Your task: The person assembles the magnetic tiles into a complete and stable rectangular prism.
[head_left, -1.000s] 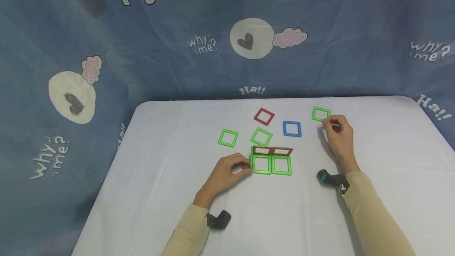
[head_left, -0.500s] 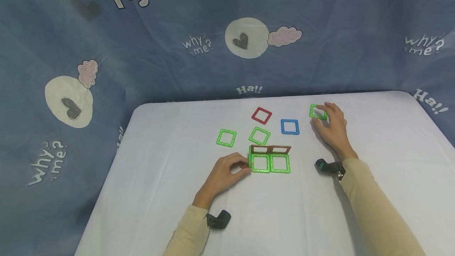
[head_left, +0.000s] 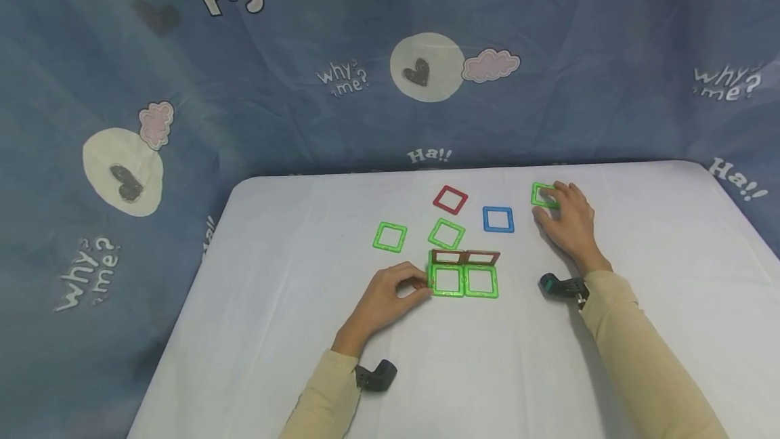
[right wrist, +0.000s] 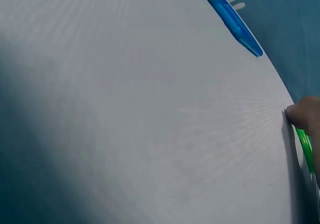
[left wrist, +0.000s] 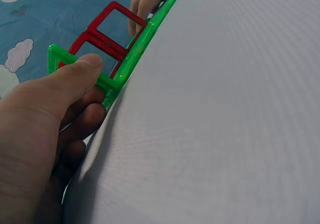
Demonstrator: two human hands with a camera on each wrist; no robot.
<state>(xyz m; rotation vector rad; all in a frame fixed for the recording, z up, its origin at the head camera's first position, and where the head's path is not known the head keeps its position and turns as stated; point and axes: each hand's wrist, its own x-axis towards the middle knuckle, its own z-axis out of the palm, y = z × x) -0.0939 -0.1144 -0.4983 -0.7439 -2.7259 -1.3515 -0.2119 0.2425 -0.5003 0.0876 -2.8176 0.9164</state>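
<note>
My left hand (head_left: 390, 297) pinches an upright green square magnetic tile (left wrist: 54, 59) at the left end of a small build. In the left wrist view its thumb presses this tile's near face, fingers behind. The build has two green square tiles (head_left: 481, 297) side by side, with two red square tiles (left wrist: 114, 5) standing along their far edge. At the far right, my right hand (head_left: 573, 222) reaches over a single green square tile (head_left: 534, 194), thumb and fingers spread apart. The fingers cover its right part. In the right wrist view, only the thumb (right wrist: 305, 115) shows clearly.
Beyond the build lie loose square tiles: a green one (head_left: 376, 236) at left, another green one (head_left: 431, 230) close behind it, a red one (head_left: 436, 199) and a blue one (head_left: 498, 230). The white table (head_left: 274, 256) ends at a blue printed cloth (head_left: 274, 120).
My right hand's fingers have parted from a closed pinch at the far green tile's corner and moved over the tile. The left hand keeps its grip on the build.
</note>
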